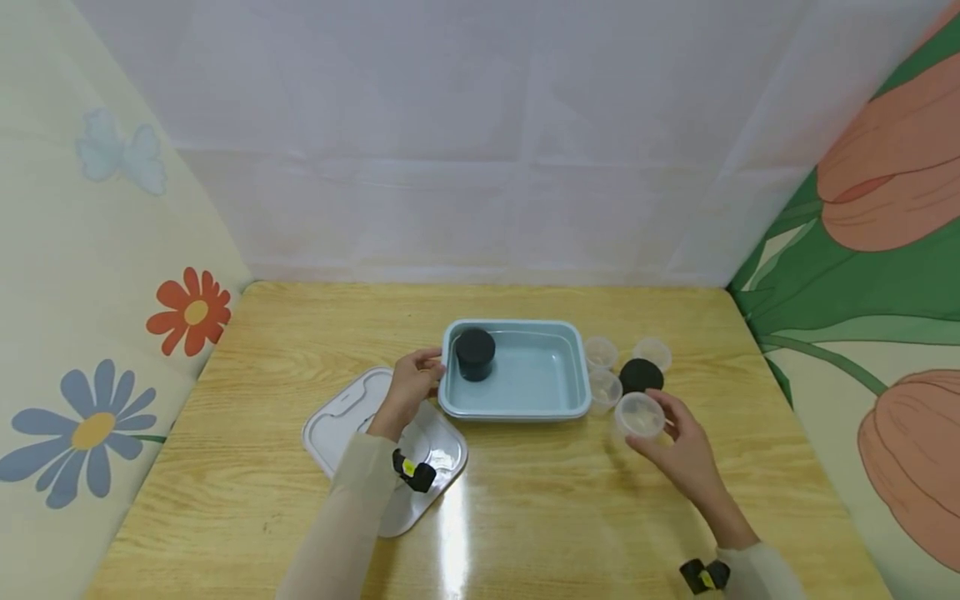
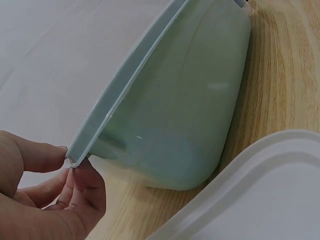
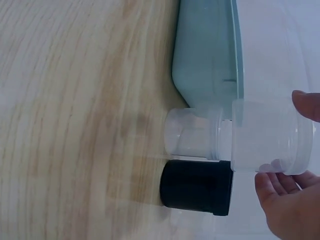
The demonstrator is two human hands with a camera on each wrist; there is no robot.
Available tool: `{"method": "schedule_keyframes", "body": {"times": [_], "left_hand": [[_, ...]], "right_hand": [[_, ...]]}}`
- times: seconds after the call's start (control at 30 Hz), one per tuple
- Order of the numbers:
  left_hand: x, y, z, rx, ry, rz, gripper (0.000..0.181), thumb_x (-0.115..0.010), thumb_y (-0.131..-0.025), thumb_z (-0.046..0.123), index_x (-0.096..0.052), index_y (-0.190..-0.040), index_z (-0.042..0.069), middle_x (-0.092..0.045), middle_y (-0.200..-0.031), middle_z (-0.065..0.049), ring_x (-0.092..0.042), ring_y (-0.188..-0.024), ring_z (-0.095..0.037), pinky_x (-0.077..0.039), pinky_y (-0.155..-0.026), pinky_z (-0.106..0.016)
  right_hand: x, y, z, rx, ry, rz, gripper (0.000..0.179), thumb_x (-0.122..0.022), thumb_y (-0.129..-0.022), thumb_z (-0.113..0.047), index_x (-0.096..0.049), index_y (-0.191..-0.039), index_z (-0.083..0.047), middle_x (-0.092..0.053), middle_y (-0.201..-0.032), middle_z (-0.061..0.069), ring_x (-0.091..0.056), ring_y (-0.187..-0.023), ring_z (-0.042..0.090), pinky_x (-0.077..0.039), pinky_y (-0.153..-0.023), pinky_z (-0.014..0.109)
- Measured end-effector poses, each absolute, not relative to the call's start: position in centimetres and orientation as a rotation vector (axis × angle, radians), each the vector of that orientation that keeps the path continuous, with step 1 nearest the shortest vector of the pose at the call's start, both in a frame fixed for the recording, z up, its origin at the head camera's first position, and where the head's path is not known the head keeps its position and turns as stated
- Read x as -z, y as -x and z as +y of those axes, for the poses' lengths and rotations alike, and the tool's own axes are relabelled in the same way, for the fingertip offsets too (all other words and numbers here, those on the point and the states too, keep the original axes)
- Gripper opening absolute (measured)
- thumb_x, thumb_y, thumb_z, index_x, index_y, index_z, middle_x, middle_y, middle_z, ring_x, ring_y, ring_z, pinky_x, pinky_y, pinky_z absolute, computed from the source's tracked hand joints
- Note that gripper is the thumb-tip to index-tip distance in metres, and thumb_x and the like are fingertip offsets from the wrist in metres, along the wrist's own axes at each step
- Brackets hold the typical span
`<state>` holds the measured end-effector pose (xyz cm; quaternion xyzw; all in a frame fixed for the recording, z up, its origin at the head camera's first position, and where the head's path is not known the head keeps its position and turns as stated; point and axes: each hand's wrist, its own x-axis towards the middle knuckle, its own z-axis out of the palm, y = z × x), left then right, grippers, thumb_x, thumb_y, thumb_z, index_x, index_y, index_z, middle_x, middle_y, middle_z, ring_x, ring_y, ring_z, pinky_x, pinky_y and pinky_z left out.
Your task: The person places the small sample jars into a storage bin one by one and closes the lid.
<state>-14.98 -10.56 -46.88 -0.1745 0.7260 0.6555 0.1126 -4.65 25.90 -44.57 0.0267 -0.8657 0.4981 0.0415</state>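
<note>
I saw wood-grain table [image 1: 540, 517], white sheet [image 1: 480, 125] behind, floral panels [image 1: 885, 308] either side; left hand [image 1: 403, 392] pinched blue tub [image 1: 517, 412] at edge, right hand [image 1: 686, 457] gripped clear cup [image 1: 639, 415].

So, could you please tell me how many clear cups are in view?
4: one clear cup in the right hand, a nearer cup and a farther cup beside the blue tub's right end, and a fourth cup beyond the black jar. Others may be hidden.
</note>
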Motion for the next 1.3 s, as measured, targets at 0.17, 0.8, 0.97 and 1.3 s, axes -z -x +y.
{"method": "schedule_keyframes", "body": {"times": [0.17, 0.8, 0.97, 1.3], "left_hand": [[46.9, 15.0, -10.7, -1.922, 0.515, 2.127, 0.040, -0.051, -0.093, -0.002, -0.050, -0.133, -0.001, -0.052, -0.099, -0.009, -0.054, -0.079, -0.010, -0.053, -0.063, -0.021], [46.9, 15.1, -10.7, -1.877, 0.542, 2.117, 0.040, -0.052, -0.093, 0.000, -0.051, -0.133, 0.002, -0.052, -0.106, -0.011, -0.054, -0.085, -0.014, -0.053, -0.064, -0.021], [46.8, 15.2, -10.6, -1.873, 0.540, 2.122, 0.039, -0.052, -0.093, 0.000, -0.052, -0.133, 0.002, -0.052, -0.105, -0.011, -0.054, -0.085, -0.014, -0.053, -0.064, -0.021], [46.8, 15.2, -10.6, -1.881, 0.531, 2.123, 0.039, -0.052, -0.093, 0.000, -0.052, -0.132, 0.001, -0.052, -0.104, -0.011, -0.054, -0.082, -0.012, -0.053, -0.063, -0.021]], "right_hand": [[43.9, 5.1, 25.8, -1.521, -0.093, -2.665, 0.069, -0.076, -0.077, -0.004, -0.043, -0.136, 0.003, -0.047, -0.136, 0.021, -0.041, -0.106, -0.011, -0.032, -0.087, -0.002], [42.4, 6.6, 24.5, -1.479, -0.207, -2.661, 0.064, -0.076, -0.078, -0.008, -0.046, -0.134, 0.000, -0.052, -0.130, 0.017, -0.046, -0.107, -0.003, -0.036, -0.088, 0.003], [41.9, 6.9, 23.9, -1.527, -0.214, -2.646, 0.064, -0.076, -0.078, -0.006, -0.044, -0.134, 0.001, -0.050, -0.132, 0.020, -0.050, -0.116, 0.024, -0.035, -0.088, 0.002], [41.6, 7.8, 23.0, -1.591, -0.229, -2.640, 0.064, -0.074, -0.079, -0.004, -0.043, -0.135, 0.003, -0.046, -0.134, 0.022, -0.046, -0.124, 0.035, -0.040, -0.103, 0.020]]}}
